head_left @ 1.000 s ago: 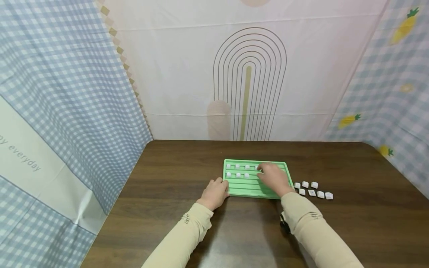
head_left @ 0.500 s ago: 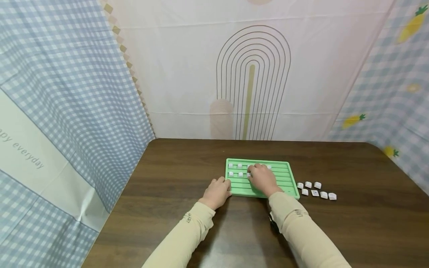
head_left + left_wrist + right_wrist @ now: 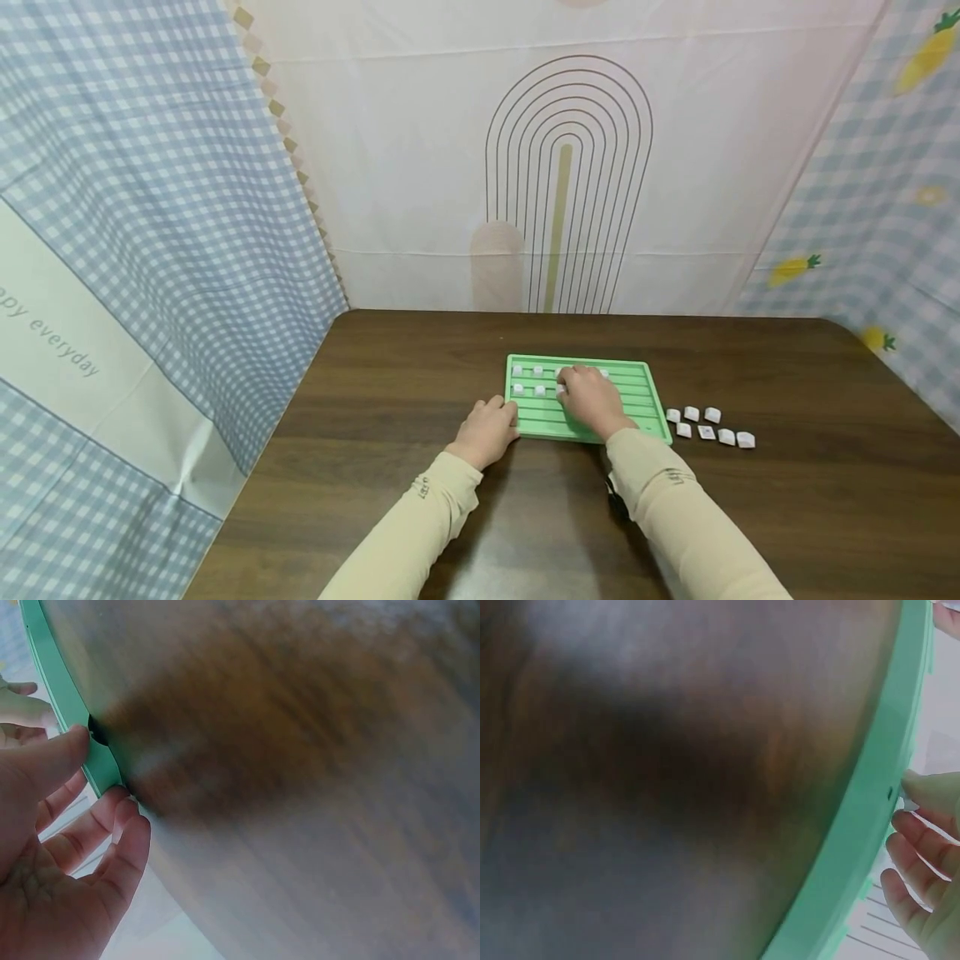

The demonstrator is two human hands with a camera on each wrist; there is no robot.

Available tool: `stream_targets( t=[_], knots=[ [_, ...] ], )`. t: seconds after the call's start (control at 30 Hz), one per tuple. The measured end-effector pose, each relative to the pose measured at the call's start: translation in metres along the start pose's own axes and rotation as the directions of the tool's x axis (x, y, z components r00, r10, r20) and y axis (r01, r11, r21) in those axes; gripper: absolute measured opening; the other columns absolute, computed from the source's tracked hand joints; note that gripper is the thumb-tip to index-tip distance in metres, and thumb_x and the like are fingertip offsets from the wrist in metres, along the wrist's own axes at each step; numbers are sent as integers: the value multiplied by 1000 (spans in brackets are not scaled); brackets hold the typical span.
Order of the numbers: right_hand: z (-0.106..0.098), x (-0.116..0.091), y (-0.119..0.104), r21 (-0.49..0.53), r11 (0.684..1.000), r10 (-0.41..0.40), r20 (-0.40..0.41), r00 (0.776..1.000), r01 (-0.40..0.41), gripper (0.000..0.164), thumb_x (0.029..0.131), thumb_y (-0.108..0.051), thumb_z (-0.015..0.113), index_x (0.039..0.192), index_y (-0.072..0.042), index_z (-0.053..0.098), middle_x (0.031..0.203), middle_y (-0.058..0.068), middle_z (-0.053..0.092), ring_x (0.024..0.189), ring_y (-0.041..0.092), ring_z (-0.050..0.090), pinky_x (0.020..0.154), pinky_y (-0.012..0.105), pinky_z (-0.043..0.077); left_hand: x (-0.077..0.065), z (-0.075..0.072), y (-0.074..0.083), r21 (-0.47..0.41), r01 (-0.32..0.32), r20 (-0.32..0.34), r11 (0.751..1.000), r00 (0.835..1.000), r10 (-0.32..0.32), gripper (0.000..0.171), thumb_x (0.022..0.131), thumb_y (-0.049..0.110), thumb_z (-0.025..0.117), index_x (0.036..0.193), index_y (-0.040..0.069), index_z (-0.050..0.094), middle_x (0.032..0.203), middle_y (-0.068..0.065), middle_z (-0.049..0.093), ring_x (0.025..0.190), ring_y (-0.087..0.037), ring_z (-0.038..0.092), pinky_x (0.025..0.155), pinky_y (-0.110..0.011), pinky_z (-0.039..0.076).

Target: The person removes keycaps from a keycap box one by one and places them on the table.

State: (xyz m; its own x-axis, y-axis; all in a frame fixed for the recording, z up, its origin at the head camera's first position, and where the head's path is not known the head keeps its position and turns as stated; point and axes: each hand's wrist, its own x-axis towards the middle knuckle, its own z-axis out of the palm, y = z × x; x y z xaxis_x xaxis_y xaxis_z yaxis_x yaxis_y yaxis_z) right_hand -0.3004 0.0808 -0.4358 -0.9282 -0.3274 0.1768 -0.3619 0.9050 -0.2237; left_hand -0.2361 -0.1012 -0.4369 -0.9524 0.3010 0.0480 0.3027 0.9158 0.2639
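A ridged green tray (image 3: pixel 636 404) lies on the table, with small white keycaps (image 3: pixel 540 391) in its two far rows. My left hand (image 3: pixel 486 429) holds the tray's near left corner; in the left wrist view the thumb (image 3: pixel 56 754) lies on its green side wall. Over the middle of the tray, my right hand (image 3: pixel 592 400) has its fingertips down at the third keycap of the second row. Thumb and forefinger pinch a small pale keycap (image 3: pixel 909 804) in the right wrist view, mostly hidden by the fingers. The right hand also covers part of the top row.
Several loose white keycaps (image 3: pixel 692 413) lie on the brown wooden table (image 3: pixel 375 400) just right of the tray. One of them, a flat-looking keycap (image 3: pixel 707 432), shows a dark mark. A patterned cloth (image 3: pixel 412 167) hangs behind the table.
My right hand has moved left across the tray, from beside the top row's fourth keycap to the second row's third keycap. The left hand stays at the corner. The head view shifts slightly.
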Motion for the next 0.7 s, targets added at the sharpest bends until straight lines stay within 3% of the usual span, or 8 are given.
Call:
stream_targets(
  t=[0.13,0.33,0.47,0.7],
  knots=[
    [-12,-4,13,45,999,1,-24,1000,0,19,86,-14,60,103,-5,65,101,13,64,90,30,60,66,42,50,0,1,0,-7,-4,1,1000,1000,4,18,89,22,61,80,14,48,82,0,45,73,-17,37,60,-26,36],
    [-39,-16,52,28,998,59,-32,998,-58,24,88,-15,55,110,-6,62,108,16,61,100,36,57,74,52,48,0,1,-1,-11,1,10,1000,1000,-1,17,89,22,60,80,15,48,83,0,45,74,-17,38,60,-26,37],
    [-57,-29,86,14,991,133,-14,991,-133,27,91,-18,53,113,-6,61,110,19,59,96,36,57,67,51,48,0,0,-1,-13,-7,11,1000,1000,7,17,89,22,61,80,14,48,82,0,45,73,-18,37,60,-26,36],
    [-76,-56,142,-63,965,255,-22,967,-256,27,87,-15,49,106,1,61,101,27,61,79,43,58,51,46,44,-1,-1,-1,-12,-14,2,1000,1000,14,17,89,21,61,81,14,48,82,0,45,72,-18,37,60,-26,36]
  ],
)
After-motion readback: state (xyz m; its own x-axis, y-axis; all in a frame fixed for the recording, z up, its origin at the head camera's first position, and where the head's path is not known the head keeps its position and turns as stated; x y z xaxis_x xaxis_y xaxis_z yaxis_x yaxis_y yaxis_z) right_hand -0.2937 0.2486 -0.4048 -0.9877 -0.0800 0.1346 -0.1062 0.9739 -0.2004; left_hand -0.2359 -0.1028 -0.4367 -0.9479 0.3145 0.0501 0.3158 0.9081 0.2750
